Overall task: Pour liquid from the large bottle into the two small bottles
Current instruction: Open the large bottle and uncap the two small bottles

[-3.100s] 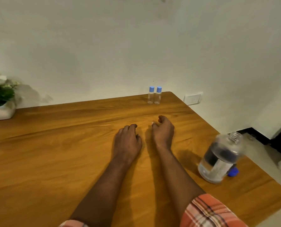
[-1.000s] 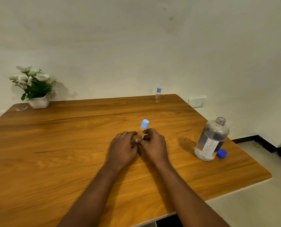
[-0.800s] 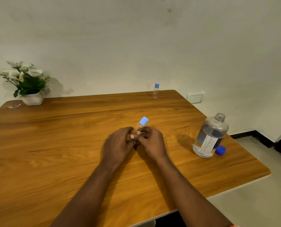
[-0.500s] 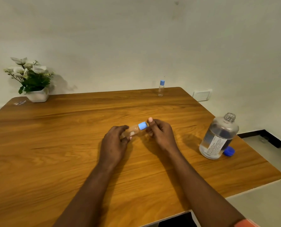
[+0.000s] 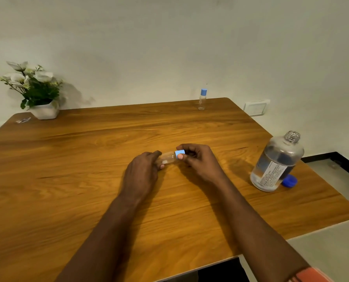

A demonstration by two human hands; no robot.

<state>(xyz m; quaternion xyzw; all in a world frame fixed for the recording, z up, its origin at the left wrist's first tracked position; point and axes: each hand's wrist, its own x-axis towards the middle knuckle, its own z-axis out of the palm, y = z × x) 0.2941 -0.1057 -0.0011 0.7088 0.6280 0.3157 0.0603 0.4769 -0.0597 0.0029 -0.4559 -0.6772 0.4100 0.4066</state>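
the left grip point(image 5: 143, 171) holds a small clear bottle point(image 5: 168, 158) by its body, fingers curled round it. the bottle lies nearly on its side, low over the middle of the tabletop point(image 5: 67, 169), with its neck toward the right. the right grip point(image 5: 200, 161) pinches the bottle's light blue cap point(image 5: 179, 154) between thumb and forefinger (the cap sits on the neck; whether it is loosened i cannot tell).

the second small bottle point(image 5: 202, 99) stands upright with its blue cap on at the far edge by the wall, well apart from the hands. the large bottle point(image 5: 277, 161) stands near the right edge, uncapped and partly filled with clear liquid, a white label on its side. a dark blue cap point(image 5: 290, 180) lies on the tabletop just beside its base.

a white pot of white flowers point(image 5: 44, 111) stands at the far left corner, with a small scrap point(image 5: 23, 120) near it. a white wall plate point(image 5: 256, 107) sits on the wall beyond the far right corner.
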